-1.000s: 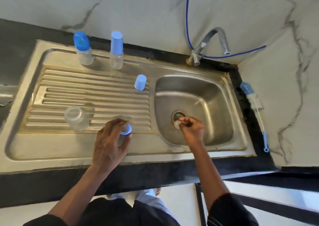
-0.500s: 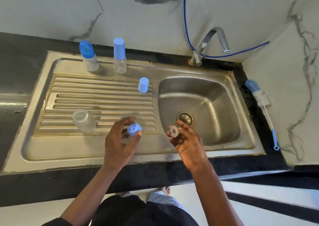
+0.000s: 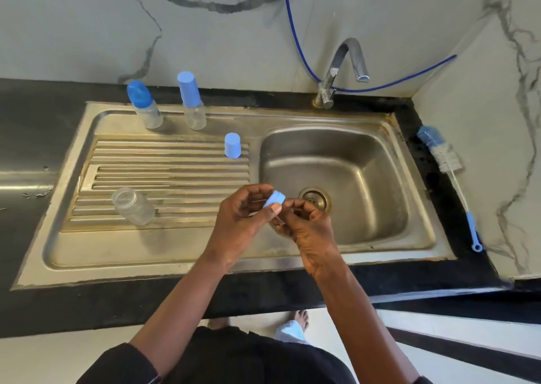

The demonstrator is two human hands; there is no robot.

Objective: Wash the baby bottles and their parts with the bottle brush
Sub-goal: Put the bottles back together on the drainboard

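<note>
On the ribbed drainboard (image 3: 164, 161) of the steel sink (image 3: 366, 231) a clear cylindrical bottle (image 3: 133, 205) lies sideways — the bristly bottle brush (image 3: 442, 156) lies on the black table (image 3: 44, 120). Our left hand (image 3: 243, 222) pinches a round blue ring (image 3: 274, 200); our right hand (image 3: 310, 231) pinches a small clear piece (image 3: 277, 220).

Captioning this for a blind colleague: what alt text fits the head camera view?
Over a steel sink, the left hand holds a blue bottle ring while the right hand pinches a clear part beside it. An open bottle and a blue cap sit on the drainboard; the brush lies on the counter.
</note>
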